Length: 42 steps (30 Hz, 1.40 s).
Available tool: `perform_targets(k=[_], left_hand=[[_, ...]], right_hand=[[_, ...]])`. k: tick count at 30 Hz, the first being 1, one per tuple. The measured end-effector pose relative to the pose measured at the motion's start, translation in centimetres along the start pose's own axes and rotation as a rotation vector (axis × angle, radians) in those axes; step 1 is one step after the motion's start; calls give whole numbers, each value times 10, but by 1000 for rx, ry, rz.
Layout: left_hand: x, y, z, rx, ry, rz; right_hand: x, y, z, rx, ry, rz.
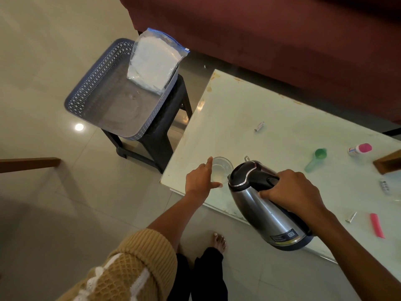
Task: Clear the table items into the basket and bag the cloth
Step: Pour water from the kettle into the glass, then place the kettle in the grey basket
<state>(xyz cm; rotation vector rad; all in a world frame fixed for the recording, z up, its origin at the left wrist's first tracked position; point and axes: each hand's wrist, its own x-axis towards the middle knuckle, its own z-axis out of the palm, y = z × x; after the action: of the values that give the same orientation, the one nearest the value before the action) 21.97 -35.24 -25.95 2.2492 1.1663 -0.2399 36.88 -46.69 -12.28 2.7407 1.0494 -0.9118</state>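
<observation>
My right hand grips the black handle of a steel electric kettle, tilted with its lid end toward a clear glass near the table's left front corner. My left hand is beside the glass with forefinger and thumb spread around its left side; I cannot tell whether they touch it. The grey perforated basket sits on a black stool to the left of the table. A zip bag with the white cloth inside leans in the basket's far corner.
On the glass table lie a battery, a green scoop, a pink-capped bottle, a blister strip, a small metal piece and a pink comb-like item. A dark red sofa stands behind.
</observation>
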Motion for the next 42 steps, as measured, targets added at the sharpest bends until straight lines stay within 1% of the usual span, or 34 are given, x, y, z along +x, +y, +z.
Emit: perform_targets(k=[6,11,13,16,19,22,24,27,32,39,42], left_hand=[[-1,5,0,21,-33,-19],[-2,10,-14,-34,-151,-66],[-7,14,-27,-127,-166,-120],[-20,24,-52,-311,-88,-213],[-36,37,-86,-547,-24,-233],[-58,55,-122,-786,-75,-251],[-74,66,-145,-841,-112,-244],[-96,76,-174,-811,-114,-186],[-119,72,-208,-707,8,-181],[-137,45,-254,-622,64,-153],[-132,21,-267,-627,45,-155]], right_hand=[[-2,1,2,20,9,12],[-19,6,2,101,32,25],[-32,13,-2,190,57,31],[-52,24,-15,328,89,4],[-73,32,-30,408,98,-52],[-93,33,-46,469,111,-93],[-107,29,-58,509,116,-129],[-122,24,-76,555,128,-176],[-137,8,-101,539,108,-299],[-137,-34,-111,501,32,-413],[-128,-61,-111,487,-4,-429]])
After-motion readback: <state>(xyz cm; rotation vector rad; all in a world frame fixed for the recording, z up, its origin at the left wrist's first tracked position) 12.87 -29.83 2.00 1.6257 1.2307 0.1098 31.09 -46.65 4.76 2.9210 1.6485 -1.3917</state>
